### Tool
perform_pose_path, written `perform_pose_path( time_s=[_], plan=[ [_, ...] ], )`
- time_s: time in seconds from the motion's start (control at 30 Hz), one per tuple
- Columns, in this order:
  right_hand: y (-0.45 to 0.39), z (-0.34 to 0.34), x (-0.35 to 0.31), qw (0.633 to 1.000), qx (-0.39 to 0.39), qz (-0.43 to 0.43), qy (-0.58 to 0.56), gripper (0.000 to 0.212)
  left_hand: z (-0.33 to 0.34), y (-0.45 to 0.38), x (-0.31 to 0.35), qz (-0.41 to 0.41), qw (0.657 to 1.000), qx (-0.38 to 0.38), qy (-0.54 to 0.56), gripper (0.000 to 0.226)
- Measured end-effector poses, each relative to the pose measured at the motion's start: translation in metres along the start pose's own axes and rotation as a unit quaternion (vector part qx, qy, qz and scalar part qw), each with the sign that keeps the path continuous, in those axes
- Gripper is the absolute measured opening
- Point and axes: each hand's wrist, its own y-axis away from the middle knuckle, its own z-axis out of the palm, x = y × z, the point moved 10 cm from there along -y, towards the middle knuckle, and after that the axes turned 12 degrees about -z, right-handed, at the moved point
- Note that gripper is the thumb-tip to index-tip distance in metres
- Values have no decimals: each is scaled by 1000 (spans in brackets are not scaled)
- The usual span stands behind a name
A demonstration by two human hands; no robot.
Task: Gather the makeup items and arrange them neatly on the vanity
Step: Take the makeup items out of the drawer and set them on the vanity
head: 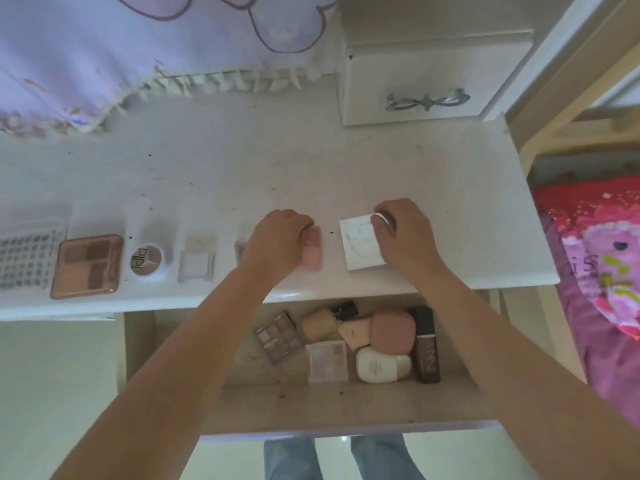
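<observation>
Soft, even daylight washes the white vanity top (311, 161), with faint shadows only. A glossy sheen runs along its front edge toward 7 o'clock. Wide-angle distortion bends lines at 3 and 9 o'clock; overall detail is slightly soft and hazy.

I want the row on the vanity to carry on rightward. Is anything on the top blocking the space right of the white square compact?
Nothing visible does. Right of the white square compact, which the right hand grips, the vanity top shows bare up to its edge. The left hand holds a pink compact just left of it.
</observation>
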Motion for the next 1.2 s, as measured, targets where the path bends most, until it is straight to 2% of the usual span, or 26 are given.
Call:
perform_pose_path(
  time_s=[0.17, 0.4, 0.5, 0.53, 0.57, 0.63, 0.7, 0.77, 0.8, 0.9, 1.0, 1.07, 1.2],
  plan=[
    [3, 12, -8, 994, -2, -82, 71, 25, -10, 18, 11, 51, 993, 105, -22, 19],
    [6, 7, -9, 997, -15, -68, 39, 27, -27, 38, 21, 94, 978, 185, 5, 22],
    [30, -20, -44, 983, 65, -169, 32, 20, -39, 75, 8, 101, 953, 280, 58, 25],
    [47, -23, -57, 972, 78, -222, 20, 16, -34, 94, 3, 115, 945, 296, 79, 27],
    [64, -16, -66, 962, 59, -265, 1, 12, -22, 112, -4, 129, 943, 293, 88, 26],
    [99, 19, -77, 947, -40, -318, -6, 8, 20, 134, -28, 108, 967, 222, 67, 24],
    [122, 66, -74, 935, -150, -318, 41, 7, 76, 134, -72, -25, 996, 77, 36, 32],
    [128, 113, -54, 930, -242, -259, 99, 29, 128, 133, -117, -170, 983, -62, -2, 53],
    [127, 132, -42, 927, -275, -221, 125, 39, 140, 131, -130, -205, 975, -87, -17, 62],
    [122, 171, -15, 914, -321, -160, 190, 56, 162, 116, -133, -206, 971, -106, -60, 74],
    [116, 187, -4, 905, -324, -150, 230, 63, 166, 104, -127, -171, 976, -81, -111, 69],
    [115, 190, -3, 901, -323, -165, 238, 64, 166, 102, -127, -149, 977, -76, -130, 65],
    [117, 194, 1, 894, -339, -170, 240, 58, 169, 102, -131, -131, 975, -125, -132, 67]
  ],
)
